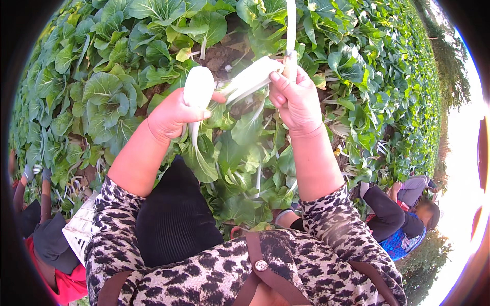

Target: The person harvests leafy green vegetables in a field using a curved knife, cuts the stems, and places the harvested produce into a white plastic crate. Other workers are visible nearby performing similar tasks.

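My left hand (pixel 174 111) grips a bok choy with a thick white stalk base (pixel 199 86); its base points up and a green leaf hangs below. In my right hand (pixel 294 95) is a knife with a wooden handle (pixel 290 70), its pale blade (pixel 291 25) pointing away from me. A second bok choy (pixel 250 78) with long white stalks spans the gap between my hands. Its base touches my right thumb and fingers, and its leafy end lies by my left fingertips. Loose bok choy leaves (pixel 245 130) lie below my hands.
Dense rows of growing bok choy (pixel 111 95) spread ahead and to both sides. A white plastic crate (pixel 80 227) stands at my left, beside a person in red (pixel 57 248). Another person (pixel 402 225) crouches at my right. Bare soil (pixel 220 57) shows ahead.
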{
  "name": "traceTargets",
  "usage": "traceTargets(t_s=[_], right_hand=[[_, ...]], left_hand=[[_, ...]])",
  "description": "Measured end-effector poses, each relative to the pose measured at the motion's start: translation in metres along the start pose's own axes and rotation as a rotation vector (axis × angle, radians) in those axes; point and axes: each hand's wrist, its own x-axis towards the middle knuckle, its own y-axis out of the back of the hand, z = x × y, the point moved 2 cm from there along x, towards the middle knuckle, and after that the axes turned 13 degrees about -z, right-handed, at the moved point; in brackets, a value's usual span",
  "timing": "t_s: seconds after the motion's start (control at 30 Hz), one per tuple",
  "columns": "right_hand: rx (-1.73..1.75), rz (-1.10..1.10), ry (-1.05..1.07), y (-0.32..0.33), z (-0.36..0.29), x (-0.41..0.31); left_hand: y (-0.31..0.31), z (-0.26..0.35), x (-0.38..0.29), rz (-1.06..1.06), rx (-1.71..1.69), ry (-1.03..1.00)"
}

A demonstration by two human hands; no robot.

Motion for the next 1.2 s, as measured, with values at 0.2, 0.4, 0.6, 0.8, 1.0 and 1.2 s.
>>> traceTargets(t_s=[0.2,0.4,0.6,0.8,1.0,1.2], right_hand=[[-1.635,0.394,0.431,-0.003,-0.028,-0.014],[-1.232,0.072,0.125,-0.04,0.005,-0.031],[-1.005,0.032,-0.293,-0.015,0.044,-0.011],[-1.523,0.081,-0.41,0.025,0.092,0.027],[-1.441,-0.087,-0.7,0.027,0.168,0.071],[-1.475,-0.163,-0.793,0.026,0.205,0.119]], left_hand=[[0.006,-0.006,-0.023,0.189,0.198,0.048],[-0.014,-0.011,-0.001,-0.105,0.428,-0.134],[-0.001,-0.015,0.019,0.048,0.688,0.229],[0.076,-0.002,0.044,0.212,1.578,0.556],[0.129,-0.055,0.019,0.321,1.661,0.695],[0.127,-0.079,0.001,0.335,1.684,0.568]])
